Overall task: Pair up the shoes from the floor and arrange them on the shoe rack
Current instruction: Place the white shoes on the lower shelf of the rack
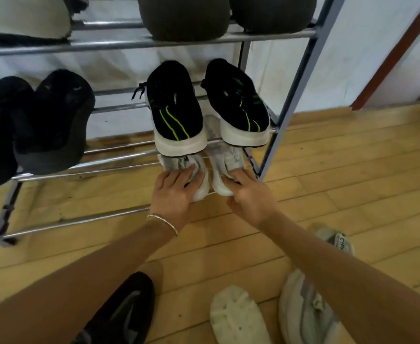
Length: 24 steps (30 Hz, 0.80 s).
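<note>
Setting a pale grey pair on the bottom tier of the shoe rack (119, 214), R side, directly under the black/green sneakers (176, 112) on the tier above; left hand (173, 192) curled over the heel of the left grey shoe (199, 175), fingers closed round its collar; right hand (250, 197) likewise gripping the heel of the right grey shoe (225, 170), thumb underneath; toes already tucked beneath the upper pair, so partly hidden. To do it well: push both in together, heels level w/ each other, soles resting across front and back rails, not between; keep the two just beside one another, clear of the corner post; let go only once steady. Still on the floor: black shoe (124, 311), white shoe (236, 316), grey knit shoe (305, 306), another by the R forearm (338, 240); black pair (47, 122) already racked at L.
</note>
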Motion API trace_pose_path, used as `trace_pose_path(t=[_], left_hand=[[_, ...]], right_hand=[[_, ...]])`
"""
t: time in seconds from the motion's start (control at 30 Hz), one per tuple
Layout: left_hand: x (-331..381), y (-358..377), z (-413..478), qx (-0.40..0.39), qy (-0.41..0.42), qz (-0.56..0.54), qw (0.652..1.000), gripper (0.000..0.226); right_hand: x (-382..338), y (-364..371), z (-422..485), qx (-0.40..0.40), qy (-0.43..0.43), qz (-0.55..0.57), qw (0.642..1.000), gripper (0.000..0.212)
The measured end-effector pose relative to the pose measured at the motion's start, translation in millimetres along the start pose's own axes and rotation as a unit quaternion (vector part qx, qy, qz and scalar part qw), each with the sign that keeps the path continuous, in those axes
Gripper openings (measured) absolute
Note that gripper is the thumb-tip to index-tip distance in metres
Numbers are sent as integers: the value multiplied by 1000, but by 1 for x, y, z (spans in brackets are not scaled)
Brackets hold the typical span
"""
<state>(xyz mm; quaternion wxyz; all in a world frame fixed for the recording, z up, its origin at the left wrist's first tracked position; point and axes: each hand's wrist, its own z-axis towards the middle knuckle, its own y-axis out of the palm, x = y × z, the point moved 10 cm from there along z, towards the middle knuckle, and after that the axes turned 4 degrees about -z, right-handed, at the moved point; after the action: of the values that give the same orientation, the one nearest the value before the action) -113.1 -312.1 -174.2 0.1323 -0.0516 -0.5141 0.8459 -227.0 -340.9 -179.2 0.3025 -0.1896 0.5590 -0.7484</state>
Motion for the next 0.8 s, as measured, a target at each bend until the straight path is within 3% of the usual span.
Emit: trace_pose_path(t=[0.23,0.53,0.67,0.8], left_hand=[[-1,59,-17,-51,50,-21,997,82],[-20,66,-13,-62,67,-40,995,71],[-25,76,-16,-121,56,-67,989,88],[-32,76,-17,-181,34,-83,979,81]], right_hand=[[17,51,6,-97,7,3,995,49],[26,58,5,-97,62,58,992,49],[28,57,4,-134,65,66,987,55],[29,60,0,-183,51,37,981,70]])
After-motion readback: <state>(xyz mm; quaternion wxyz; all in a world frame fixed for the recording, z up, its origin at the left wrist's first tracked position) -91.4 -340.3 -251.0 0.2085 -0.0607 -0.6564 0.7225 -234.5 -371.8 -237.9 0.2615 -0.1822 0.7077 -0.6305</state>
